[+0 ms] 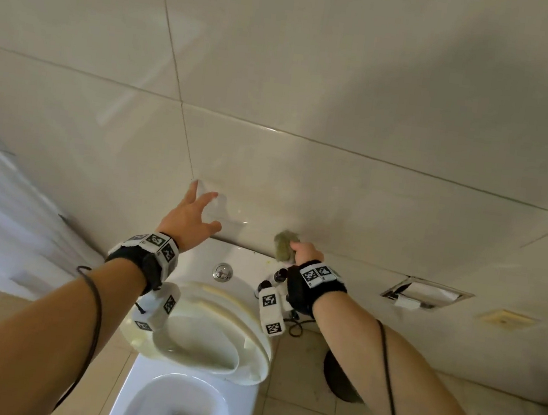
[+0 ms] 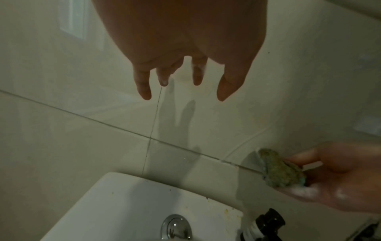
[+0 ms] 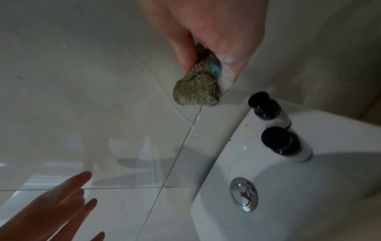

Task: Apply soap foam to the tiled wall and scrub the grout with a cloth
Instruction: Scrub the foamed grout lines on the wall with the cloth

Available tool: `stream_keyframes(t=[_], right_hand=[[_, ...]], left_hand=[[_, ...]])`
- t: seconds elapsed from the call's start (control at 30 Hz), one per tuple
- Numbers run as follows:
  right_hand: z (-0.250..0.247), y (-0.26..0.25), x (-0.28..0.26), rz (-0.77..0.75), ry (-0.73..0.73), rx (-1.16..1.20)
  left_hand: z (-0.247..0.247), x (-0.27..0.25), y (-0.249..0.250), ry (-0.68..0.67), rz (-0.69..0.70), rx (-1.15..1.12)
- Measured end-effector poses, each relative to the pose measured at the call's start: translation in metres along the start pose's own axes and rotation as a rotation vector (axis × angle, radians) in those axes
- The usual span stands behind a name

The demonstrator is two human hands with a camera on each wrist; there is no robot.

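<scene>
Right hand (image 1: 304,249) fingers pinch the cloth (image 1: 284,245) against the wall (image 1: 348,95) grout, above the cistern (image 1: 245,262) edge; left hand (image 1: 191,219) at 9 o'clock, fingers spread wide; bare tile at 12.

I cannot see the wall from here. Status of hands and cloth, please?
Left hand open, fingers spread at wall. Right hand grips cloth at grout line. Two bottles on tank below, not blocking.

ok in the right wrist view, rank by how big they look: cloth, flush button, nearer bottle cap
1. cloth, though it sits closest to the camera
2. nearer bottle cap
3. flush button, close to the cap in size, so that order is unsure
</scene>
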State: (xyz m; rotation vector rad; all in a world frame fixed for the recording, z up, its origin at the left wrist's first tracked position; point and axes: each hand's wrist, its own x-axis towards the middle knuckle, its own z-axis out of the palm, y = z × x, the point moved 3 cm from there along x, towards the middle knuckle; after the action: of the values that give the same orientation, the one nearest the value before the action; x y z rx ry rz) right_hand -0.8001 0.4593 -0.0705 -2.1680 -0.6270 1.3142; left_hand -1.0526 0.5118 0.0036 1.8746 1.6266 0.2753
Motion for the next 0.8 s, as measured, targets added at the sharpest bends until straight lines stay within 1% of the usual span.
stream_keyframes(t=[0.1, 0.13, 0.23, 0.37, 0.43, 0.47, 0.53, 0.57, 0.63, 0.7, 0.8], right_hand=[[0.021, 0.002, 0.009, 0.061, -0.124, 0.136], [0.03, 0.003, 0.014, 0.067, -0.144, 0.131], [0.047, 0.0, 0.021, 0.086, -0.145, 0.114], [0.061, -0.005, 0.02, 0.093, -0.213, 0.162], [0.072, 0.002, 0.049, 0.081, -0.201, 0.15], [0.083, 0.015, 0.083, 0.074, -0.187, 0.144], [0.095, 0.032, 0.124, 0.082, -0.192, 0.202], [0.094, 0.032, 0.122, 0.094, -0.195, 0.252], [0.077, 0.011, 0.08, 0.119, -0.2, 0.38], [0.061, -0.007, 0.043, 0.094, -0.204, 0.493], [0.047, -0.016, 0.033, 0.086, -0.168, 0.611]], left_hand=[[-0.007, 0.002, -0.01, -0.008, -0.036, 0.051], [-0.01, 0.003, -0.013, -0.004, -0.044, 0.067], [-0.019, 0.006, -0.021, 0.011, -0.05, 0.094], [-0.026, 0.01, -0.026, 0.02, -0.042, 0.105], [-0.029, 0.011, -0.024, 0.029, -0.035, 0.101], [-0.03, 0.012, -0.022, 0.032, -0.034, 0.098], [-0.031, 0.011, -0.02, 0.034, -0.031, 0.095], [-0.031, 0.011, -0.018, 0.035, -0.028, 0.095], [-0.03, 0.011, -0.015, 0.032, -0.022, 0.093], [-0.029, 0.011, -0.012, 0.022, -0.019, 0.085], [-0.025, 0.01, -0.004, 0.015, -0.022, 0.082]])
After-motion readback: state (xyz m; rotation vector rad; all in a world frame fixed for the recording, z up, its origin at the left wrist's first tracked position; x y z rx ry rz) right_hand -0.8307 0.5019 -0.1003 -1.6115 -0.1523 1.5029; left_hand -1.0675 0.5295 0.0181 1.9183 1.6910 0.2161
